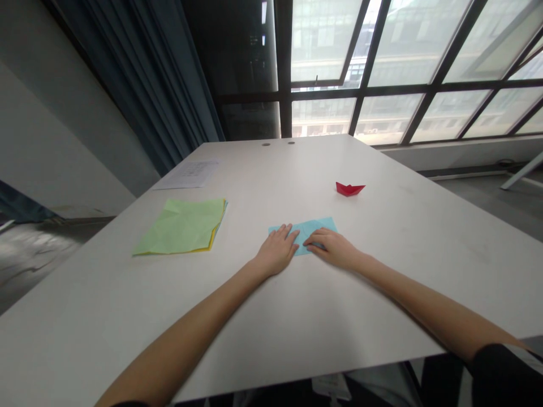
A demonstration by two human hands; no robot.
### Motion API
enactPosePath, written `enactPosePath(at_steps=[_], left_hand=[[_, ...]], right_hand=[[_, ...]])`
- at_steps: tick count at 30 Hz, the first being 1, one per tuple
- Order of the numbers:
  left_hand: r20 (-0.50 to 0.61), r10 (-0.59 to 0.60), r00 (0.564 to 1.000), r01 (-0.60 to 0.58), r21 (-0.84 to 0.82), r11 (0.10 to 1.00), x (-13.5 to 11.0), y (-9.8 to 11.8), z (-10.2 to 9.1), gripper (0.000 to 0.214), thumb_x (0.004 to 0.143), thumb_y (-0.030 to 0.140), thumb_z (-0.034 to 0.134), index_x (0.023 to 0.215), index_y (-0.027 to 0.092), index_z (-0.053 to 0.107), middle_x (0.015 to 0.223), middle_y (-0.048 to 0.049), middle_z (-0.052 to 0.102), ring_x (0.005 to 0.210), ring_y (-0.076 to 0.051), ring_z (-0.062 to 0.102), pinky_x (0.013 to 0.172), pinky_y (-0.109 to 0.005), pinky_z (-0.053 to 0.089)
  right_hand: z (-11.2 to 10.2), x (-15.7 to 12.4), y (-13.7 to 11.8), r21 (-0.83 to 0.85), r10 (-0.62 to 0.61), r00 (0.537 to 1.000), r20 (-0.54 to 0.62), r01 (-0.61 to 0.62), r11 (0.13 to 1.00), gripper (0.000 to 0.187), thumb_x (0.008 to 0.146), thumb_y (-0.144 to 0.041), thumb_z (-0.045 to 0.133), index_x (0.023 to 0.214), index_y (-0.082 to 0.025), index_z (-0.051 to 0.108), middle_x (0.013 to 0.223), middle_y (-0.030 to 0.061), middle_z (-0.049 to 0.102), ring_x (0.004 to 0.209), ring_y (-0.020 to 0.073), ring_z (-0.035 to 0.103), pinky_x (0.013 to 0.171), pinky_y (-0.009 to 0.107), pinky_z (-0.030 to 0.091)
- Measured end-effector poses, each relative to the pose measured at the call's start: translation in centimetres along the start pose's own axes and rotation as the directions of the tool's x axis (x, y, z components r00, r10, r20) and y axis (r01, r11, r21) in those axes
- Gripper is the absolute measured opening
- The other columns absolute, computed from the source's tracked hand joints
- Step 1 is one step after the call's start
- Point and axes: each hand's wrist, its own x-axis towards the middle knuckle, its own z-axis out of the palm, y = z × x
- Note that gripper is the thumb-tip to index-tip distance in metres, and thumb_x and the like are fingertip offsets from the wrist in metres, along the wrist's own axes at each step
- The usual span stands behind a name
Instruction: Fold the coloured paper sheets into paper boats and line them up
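Note:
A light blue sheet of paper [311,227], partly folded, lies flat on the white table [382,271] near its middle. My left hand [276,250] rests on the sheet's left part with fingers stretched out flat. My right hand [333,246] lies on the sheet's lower right part, fingers extended and pressing down on the paper. Both hands cover the near edge of the sheet. A red folded paper boat [348,189] stands farther back on the table, apart from both hands.
A stack of coloured paper sheets [183,226], green on top, lies to the left. A white printed sheet [190,173] sits at the far left corner. Beyond the table are dark curtains [148,73] and large windows [403,62].

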Motion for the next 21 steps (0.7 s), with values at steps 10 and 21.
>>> enactPosePath(at_steps=[10,21], left_hand=[[0.132,0.02,0.991,-0.018,-0.016,1.0,-0.3,-0.9,-0.8,0.06,0.088,0.054,0.018,0.14,0.026,0.015,0.148,-0.007,0.011,0.135,-0.026,0.012,0.104,-0.053,0.015],[0.27,-0.014,0.963,0.02,-0.022,1.0,-0.5,-2.9,-2.1,0.084,0.076,0.071,0.026,0.141,0.022,0.005,0.148,-0.0114,0.002,0.136,-0.029,0.004,0.102,-0.059,0.011]], right_hand=[[-0.2,-1.7,3.5,-0.206,0.168,0.969,0.178,-0.13,0.97,0.058,0.086,-0.057,0.028,0.138,-0.031,0.024,0.145,0.0091,0.025,0.131,0.0308,0.023,0.099,0.061,0.02],[-1.1,-2.5,5.0,-0.181,0.23,0.927,0.296,-0.183,0.966,0.067,0.084,-0.061,0.029,0.141,-0.031,0.01,0.147,0.0098,0.01,0.133,0.0316,0.011,0.099,0.066,0.005]])
